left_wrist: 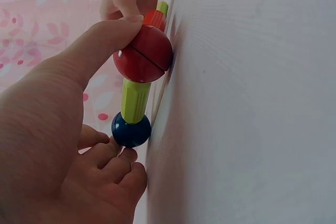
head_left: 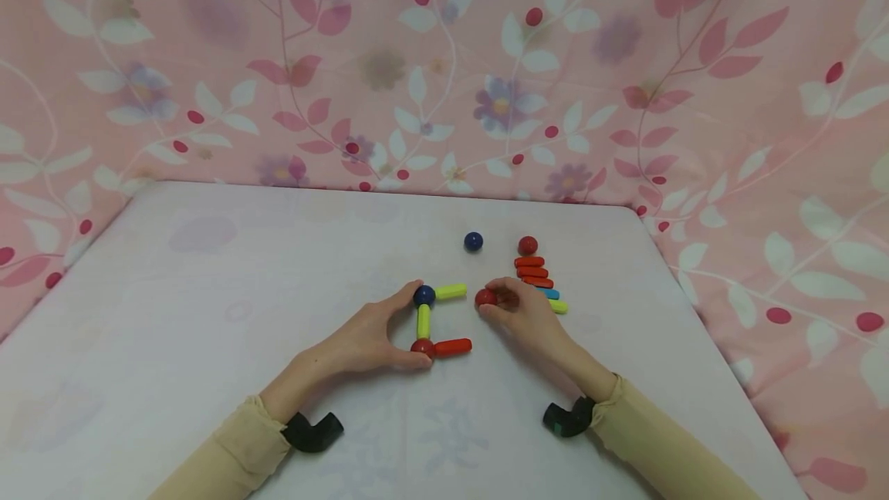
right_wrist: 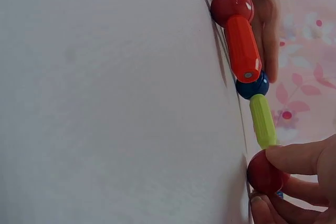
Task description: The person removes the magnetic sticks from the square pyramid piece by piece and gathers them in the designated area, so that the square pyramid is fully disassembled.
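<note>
Pinching red ball (head_left: 485,298): right hand (head_left: 524,312) | gripping rod frame (head_left: 424,322): left hand (head_left: 368,339) | table edges (head_left: 389,197) distant

The sort of building could not be told for certain; only a small corner, screened off with homely fabric, was shown. The back and sides were closed in by a pink cloth (head_left: 378,68) printed with leaves, berries and flowers. Against it was set a white counter (head_left: 174,292) with faint printed motifs, on which toy-like coloured balls (head_left: 474,241) and rods (head_left: 532,272) were laid out.
</note>
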Motion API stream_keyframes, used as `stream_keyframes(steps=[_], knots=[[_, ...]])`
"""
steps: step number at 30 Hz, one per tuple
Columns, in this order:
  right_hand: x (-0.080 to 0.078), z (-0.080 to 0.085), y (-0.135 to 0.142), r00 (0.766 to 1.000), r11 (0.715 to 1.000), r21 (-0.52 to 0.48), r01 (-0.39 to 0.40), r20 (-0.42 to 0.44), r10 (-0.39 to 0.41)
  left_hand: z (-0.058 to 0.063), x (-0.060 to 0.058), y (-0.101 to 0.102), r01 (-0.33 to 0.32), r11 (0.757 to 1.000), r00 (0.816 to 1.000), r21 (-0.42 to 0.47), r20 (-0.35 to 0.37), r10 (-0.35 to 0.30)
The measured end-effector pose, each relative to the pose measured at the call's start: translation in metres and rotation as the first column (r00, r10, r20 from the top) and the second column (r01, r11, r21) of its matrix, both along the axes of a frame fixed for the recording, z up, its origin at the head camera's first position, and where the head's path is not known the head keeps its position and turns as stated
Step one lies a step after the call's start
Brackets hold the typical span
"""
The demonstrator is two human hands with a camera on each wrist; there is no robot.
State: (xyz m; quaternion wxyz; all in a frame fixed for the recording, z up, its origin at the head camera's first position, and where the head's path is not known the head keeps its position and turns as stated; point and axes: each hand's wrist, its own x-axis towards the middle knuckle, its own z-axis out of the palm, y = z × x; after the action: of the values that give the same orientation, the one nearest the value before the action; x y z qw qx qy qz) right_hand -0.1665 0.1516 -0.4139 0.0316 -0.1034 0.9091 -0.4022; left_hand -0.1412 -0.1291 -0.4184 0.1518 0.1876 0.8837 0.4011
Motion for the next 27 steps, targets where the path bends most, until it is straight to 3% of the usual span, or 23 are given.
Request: stream_keyframes(steps=[19, 27], knots=[[-0.036, 0.002, -0.011, 0.996, 1.0, -0.003, 0.026, -0.087, -0.027, 0.0, 0.0, -0.001, 0.007, 1.0, 1.0, 0.001, -0.009, -0.007], [-0.05, 0.0, -0.019, 0.997, 0.999, 0.008, 0.045, -0.066, -0.045, -0.001, -0.001, -0.001, 0.011, 1.0, 1.0, -0.003, -0.014, -0.011]])
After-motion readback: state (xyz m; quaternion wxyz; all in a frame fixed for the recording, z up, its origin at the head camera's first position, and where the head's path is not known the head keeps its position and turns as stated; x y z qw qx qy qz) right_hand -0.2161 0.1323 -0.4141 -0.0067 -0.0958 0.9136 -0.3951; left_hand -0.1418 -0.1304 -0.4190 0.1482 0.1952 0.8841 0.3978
